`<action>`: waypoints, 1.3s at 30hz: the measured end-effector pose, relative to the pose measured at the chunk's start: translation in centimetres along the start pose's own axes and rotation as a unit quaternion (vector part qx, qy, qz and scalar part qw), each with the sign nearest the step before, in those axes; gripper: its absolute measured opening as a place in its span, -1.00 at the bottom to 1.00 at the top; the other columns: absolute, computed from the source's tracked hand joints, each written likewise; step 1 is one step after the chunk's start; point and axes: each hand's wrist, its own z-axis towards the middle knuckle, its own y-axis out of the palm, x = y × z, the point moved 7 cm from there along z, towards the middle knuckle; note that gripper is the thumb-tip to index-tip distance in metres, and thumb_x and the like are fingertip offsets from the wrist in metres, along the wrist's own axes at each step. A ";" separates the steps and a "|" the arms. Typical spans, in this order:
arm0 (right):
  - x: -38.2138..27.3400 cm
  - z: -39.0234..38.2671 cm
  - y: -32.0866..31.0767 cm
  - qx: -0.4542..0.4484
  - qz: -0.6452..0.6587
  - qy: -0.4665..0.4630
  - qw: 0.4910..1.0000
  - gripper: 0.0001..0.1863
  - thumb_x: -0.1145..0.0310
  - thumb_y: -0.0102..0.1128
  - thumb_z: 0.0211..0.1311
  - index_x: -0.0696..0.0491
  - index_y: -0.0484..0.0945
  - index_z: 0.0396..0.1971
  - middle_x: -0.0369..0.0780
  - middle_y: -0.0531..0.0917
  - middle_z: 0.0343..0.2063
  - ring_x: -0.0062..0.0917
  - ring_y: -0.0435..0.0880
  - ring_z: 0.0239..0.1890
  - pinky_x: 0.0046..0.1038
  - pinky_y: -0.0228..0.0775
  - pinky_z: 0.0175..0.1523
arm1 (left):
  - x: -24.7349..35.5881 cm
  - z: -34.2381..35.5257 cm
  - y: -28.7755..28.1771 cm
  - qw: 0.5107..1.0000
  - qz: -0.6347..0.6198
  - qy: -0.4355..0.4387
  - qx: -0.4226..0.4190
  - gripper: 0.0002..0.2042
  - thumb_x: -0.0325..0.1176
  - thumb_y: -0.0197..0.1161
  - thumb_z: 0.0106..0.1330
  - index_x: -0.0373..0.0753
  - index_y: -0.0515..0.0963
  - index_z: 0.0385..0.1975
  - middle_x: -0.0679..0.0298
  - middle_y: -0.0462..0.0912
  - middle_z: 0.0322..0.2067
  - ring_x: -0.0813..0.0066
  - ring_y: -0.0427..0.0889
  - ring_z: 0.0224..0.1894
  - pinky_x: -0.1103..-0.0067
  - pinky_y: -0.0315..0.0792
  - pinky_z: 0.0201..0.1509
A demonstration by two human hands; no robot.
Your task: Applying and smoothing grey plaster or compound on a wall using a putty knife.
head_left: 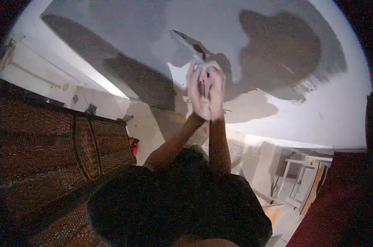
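Observation:
Both my arms reach up and forward, and my hands meet close together before a pale surface. My left hand (195, 89) is curled, its fingers pointing up. Against it my right hand (216, 91) curls in the same way, their wrists nearly touching. Something small with a bluish spot (208, 70) shows between the fingertips; blur and the fingers hide what it is. Just above the left fingertips is a pale, shiny patch (197, 57), too smeared to name. Behind the hands, the grey and white wall (211, 20) carries dark shadows.
A brown woven-textured panel (34, 140) fills the left side, with a red item (133, 147) by its end. At lower right stands a white frame (295, 177) like a stool or small table, beside dark red cloth (338, 197).

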 end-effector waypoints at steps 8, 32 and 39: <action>1.0 -4.3 -11.2 0.367 0.180 0.007 0.912 -0.71 0.15 -0.12 0.36 -0.04 0.30 -0.55 -0.37 0.33 -0.61 -0.65 0.28 -0.50 -0.56 0.17 -0.34 | 0.6 -5.5 7.6 0.960 -0.196 -0.136 -0.143 -0.23 0.31 -0.18 0.33 -0.34 0.33 0.20 -0.16 0.32 0.16 0.02 0.32 0.27 0.18 0.24 0.27; -8.6 -10.6 -31.0 0.459 0.059 -0.158 0.872 -0.81 0.41 -0.15 0.28 0.03 0.31 -0.56 -0.31 0.40 -0.57 -0.55 0.45 -0.44 -0.51 0.38 -0.31 | 7.6 -14.5 24.2 0.880 -0.211 -0.125 -0.407 -0.20 0.37 -0.21 0.29 -0.30 0.42 0.16 -0.11 0.31 0.20 -0.01 0.27 0.29 0.24 0.11 0.36; -9.3 -7.7 -29.2 0.252 -0.099 -0.084 0.959 -0.71 0.24 -0.10 0.32 0.09 0.44 -0.52 -0.32 0.45 -0.54 -0.60 0.44 -0.44 -0.53 0.32 -0.33 | 5.3 -16.3 22.8 0.968 -0.106 -0.123 -0.192 -0.08 0.48 -0.33 0.22 -0.32 0.40 0.16 -0.13 0.30 0.21 0.00 0.27 0.29 0.20 0.17 0.30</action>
